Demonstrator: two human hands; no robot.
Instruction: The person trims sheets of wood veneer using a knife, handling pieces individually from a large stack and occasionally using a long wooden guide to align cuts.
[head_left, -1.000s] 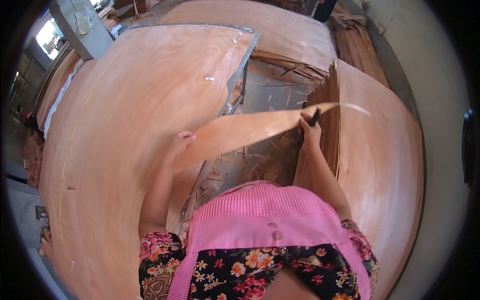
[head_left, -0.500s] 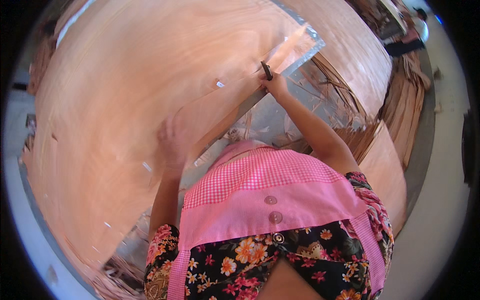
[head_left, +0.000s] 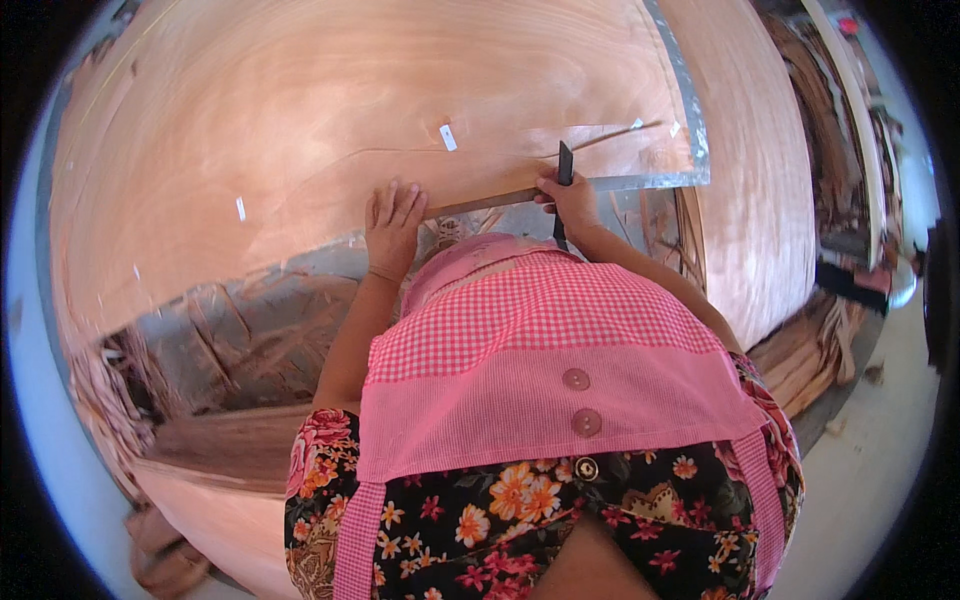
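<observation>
Mid-cut, by the look of it: right hand [head_left: 572, 200] gripped a dark knife [head_left: 564, 172], blade end up, long axis near vertical, at the near edge of the veneer sheet [head_left: 330, 110]. Left hand [head_left: 392, 222] lay flat, fingers spread, pinning that edge left of the knife. Next move likely needs steady downward pressure while drawing along the sheet's edge.

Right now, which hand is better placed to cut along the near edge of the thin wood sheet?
The right hand: it already grips the dark knife at the edge of the wood sheet. The left hand lies flat on the sheet, holding no tool.
</observation>
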